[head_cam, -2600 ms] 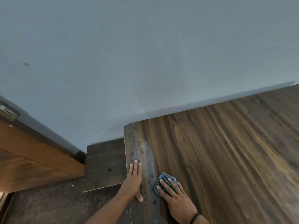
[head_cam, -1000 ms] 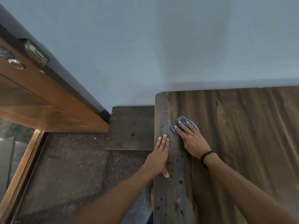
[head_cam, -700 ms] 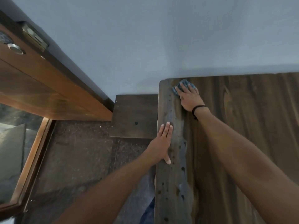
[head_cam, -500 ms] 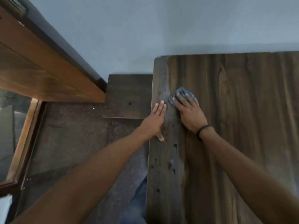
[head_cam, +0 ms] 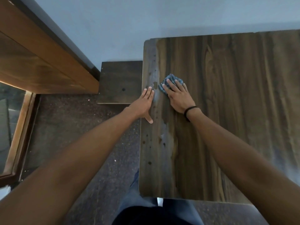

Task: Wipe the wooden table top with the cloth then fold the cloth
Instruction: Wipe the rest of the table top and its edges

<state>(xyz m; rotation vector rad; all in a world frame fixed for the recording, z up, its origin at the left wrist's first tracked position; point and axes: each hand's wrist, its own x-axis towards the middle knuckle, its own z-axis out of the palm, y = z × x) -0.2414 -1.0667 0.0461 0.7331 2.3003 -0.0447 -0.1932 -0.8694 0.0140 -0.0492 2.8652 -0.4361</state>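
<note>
In the head view, a wooden table top [head_cam: 227, 111] is seen from above, with its far edge set against a pale blue wall [head_cam: 146, 18]. A small blue cloth [head_cam: 170, 79], bunched into a wad, is pressed onto the table top near its left edge, about midway along that edge. The cloth is covered by the right hand [head_cam: 178, 97], whose fingers are laid out straight and slightly spread over it; part of the wad shows beyond the fingertips. A dark band [head_cam: 190, 109] is worn on the right wrist.

The left hand [head_cam: 143, 103] is laid flat on the left rim of the table top, just beside the right hand but apart from the cloth. Its fingers are held straight and close together, and the thumb is spread back toward the person. Nothing is held in it.

A pale, smeared strip with dark spots is seen along the left edge of the table top. A lower dark board [head_cam: 120, 78] is seen to the left of the table, and a brown wooden door [head_cam: 40, 62] beyond it. A dark speckled floor [head_cam: 73, 127] and blue trouser legs [head_cam: 139, 197] are seen below.
</note>
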